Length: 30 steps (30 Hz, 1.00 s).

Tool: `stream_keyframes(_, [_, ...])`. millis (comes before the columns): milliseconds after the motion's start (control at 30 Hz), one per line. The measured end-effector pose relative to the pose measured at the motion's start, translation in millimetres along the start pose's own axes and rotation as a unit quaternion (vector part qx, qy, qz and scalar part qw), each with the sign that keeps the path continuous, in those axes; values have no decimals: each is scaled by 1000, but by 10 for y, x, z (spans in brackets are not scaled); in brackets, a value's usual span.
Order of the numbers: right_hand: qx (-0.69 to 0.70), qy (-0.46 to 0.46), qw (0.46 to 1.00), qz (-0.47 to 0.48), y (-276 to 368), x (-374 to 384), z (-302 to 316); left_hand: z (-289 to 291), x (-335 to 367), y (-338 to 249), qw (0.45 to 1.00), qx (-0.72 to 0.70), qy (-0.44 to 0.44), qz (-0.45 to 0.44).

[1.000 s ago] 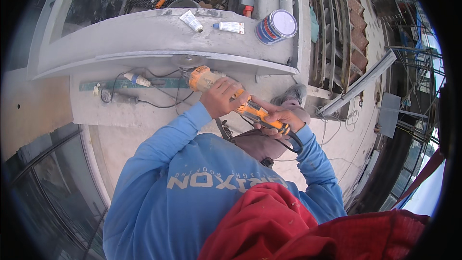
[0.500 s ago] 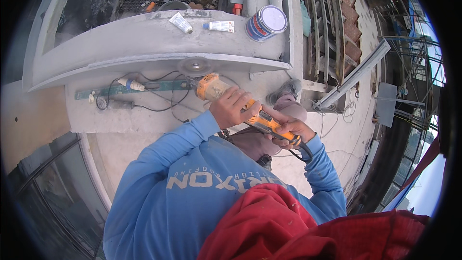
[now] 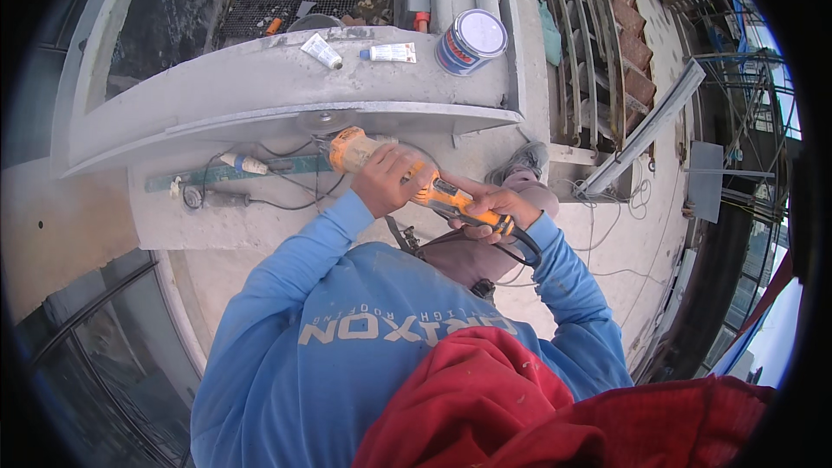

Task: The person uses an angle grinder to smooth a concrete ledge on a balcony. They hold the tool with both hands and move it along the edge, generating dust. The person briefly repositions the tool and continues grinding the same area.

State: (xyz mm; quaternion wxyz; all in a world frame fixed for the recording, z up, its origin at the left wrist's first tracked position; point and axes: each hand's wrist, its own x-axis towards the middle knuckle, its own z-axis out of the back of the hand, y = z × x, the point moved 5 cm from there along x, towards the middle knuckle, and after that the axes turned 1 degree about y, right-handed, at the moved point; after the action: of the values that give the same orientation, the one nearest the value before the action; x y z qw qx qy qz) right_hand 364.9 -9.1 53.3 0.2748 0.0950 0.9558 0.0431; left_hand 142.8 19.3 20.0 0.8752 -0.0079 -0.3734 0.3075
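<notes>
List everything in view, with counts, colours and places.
Grinder: one, orange, centre
Disc: one, grey, at the grinder's head
Ledge: one, pale grey, upper middle
Tubes: two, white, on the ledge
Can: one, blue, right of the tubes
Metal strip: one, grey, along the ledge's edge
Bar: one, green, below the strip
Plug: one, white and blue, on the bar
Board: one, tan, far left
Cloth: one, red, bottom
Shoe: one, grey, right of centre
Hands: two, bare, gripping the grinder
</notes>
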Motion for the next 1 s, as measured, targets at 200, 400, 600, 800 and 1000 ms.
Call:
stream_keyframes(200, [-12,-13,1000,1,14,-25,-53,49,48,1,1000,-5,-7,4])
stream_keyframes(400, [-16,-42,999,6,-87,-448,-114,43,274,-348,1000,-15,-13,0])
stream_keyframes(600, [-16,-53,998,4,-80,-488,-144,41,294,-360,1000,-26,-2,3])
stream_keyframes(800, [0,-36,999,-3,-2,-243,-84,9,134,-166,1000,-18,0,7])
stream_keyframes(1000, [-5,-21,1000,0,43,-31,-21,13,62,18,1000,-10,-4,4])
